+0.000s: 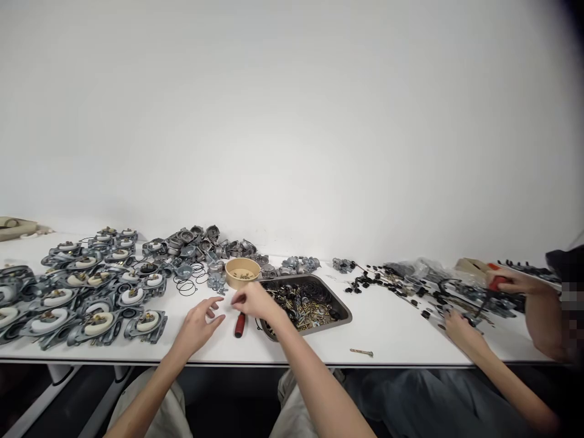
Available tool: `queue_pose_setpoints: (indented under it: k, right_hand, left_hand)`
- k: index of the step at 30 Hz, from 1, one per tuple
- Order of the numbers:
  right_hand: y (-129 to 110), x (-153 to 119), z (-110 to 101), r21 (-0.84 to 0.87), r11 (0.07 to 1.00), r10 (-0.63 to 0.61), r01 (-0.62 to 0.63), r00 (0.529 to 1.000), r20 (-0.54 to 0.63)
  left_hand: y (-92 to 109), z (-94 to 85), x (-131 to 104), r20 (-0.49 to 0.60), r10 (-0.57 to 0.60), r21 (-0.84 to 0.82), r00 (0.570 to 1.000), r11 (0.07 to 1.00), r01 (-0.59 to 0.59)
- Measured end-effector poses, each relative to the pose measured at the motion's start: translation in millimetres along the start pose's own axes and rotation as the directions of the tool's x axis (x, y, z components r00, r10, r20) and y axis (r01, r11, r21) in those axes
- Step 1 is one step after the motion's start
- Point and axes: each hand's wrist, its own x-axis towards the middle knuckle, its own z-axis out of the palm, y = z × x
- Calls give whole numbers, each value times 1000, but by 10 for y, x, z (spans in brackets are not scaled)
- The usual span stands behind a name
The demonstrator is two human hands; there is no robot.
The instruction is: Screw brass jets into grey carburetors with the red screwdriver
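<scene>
The fingers of the left hand (199, 322) are loosely curled, the thumb standing apart from them, and I see nothing in the gap. On the right hand (258, 301) the thumb and fingertips are drawn close together; from here I cannot tell whether something tiny is pinched there. Just below them a red handle (239, 326) lies on the white table (401, 340). Right behind sits a tan bowl (236, 281) with small pieces in it, and beside it, partly behind the right wrist, a dark tray (328, 327) full of brass bits and black rings. Metal bodies with white rings (97, 323) crowd the left side. A lone bolt (362, 352) lies near the front edge, and farther right a co-worker's hand (506, 281) grips a red-handled tool.
</scene>
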Motion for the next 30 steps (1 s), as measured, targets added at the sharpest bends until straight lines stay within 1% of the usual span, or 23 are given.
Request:
queue_pose_setpoints:
  k: [2, 3, 5, 6, 7, 9, 11, 12, 13, 14, 16, 17, 19, 21, 25, 30]
  right_hand:
    - [-134, 191, 215, -28, 1000, 5, -4, 1000, 22]
    - [-169, 239, 285, -40, 999, 11, -10, 1000, 20]
    - [-177, 242, 336, -55, 998, 22, -22, 1000, 1]
    - [-147, 198, 312, -61, 998, 25, -26, 999, -19]
    - [-93, 125, 254, -63, 998, 29, -32, 998, -52]
    - [101, -99, 41, -54, 996, 56, -65, 987, -151]
    - [398, -403, -268, -27, 985, 157, -170, 953, -257]
    - [571, -570, -435, -17, 961, 259, -275, 923, -286]
    - [748, -735, -595, -15, 917, 379, -399, 880, -287]
    - [919, -890, -736, -26, 885, 439, -466, 851, -288]
    - [1202, -1140, -928, -52, 848, 499, -528, 828, -256]
    - [1304, -1225, -971, -65, 842, 509, -535, 829, -231]
    - [1426, -1313, -960, -86, 845, 508, -528, 842, -179]
    - [1469, -1318, -872, -102, 852, 497, -513, 855, -148]
    - [1490, -1258, -710, -127, 850, 496, -511, 858, -134]
    - [1543, -1252, -693, -157, 839, 503, -521, 853, -139]
  left_hand:
    - [-64, 4, 10, -18, -55, -5, 998, 998, 55]
    - [-84, 6, 14, -16, -74, -9, 997, 997, 73]
    - [-100, 8, 18, -9, -89, -12, 996, 996, 89]
    - [-98, 10, 18, -10, -91, -9, 996, 996, 91]
    - [-91, 12, 17, -13, -91, -5, 996, 996, 91]
    - [-72, 16, 13, -17, -89, -1, 996, 996, 89]
    - [-55, 20, 10, -19, -85, -1, 996, 996, 85]
    - [-48, 22, 10, -21, -83, -1, 996, 997, 83]
    - [-43, 23, 10, -24, -82, -1, 996, 997, 82]
    - [-40, 25, 11, -26, -81, -2, 996, 997, 81]
    - [-35, 27, 13, -30, -79, -4, 996, 997, 79]
    - [-32, 28, 14, -33, -78, -4, 996, 997, 78]
    - [-29, 30, 12, -40, -75, -3, 996, 997, 75]
    - [-29, 31, 8, -50, -71, 4, 996, 997, 72]
    - [-38, 33, 0, -56, -60, 22, 997, 998, 62]
    - [-52, 42, -6, -54, -48, 38, 997, 998, 50]
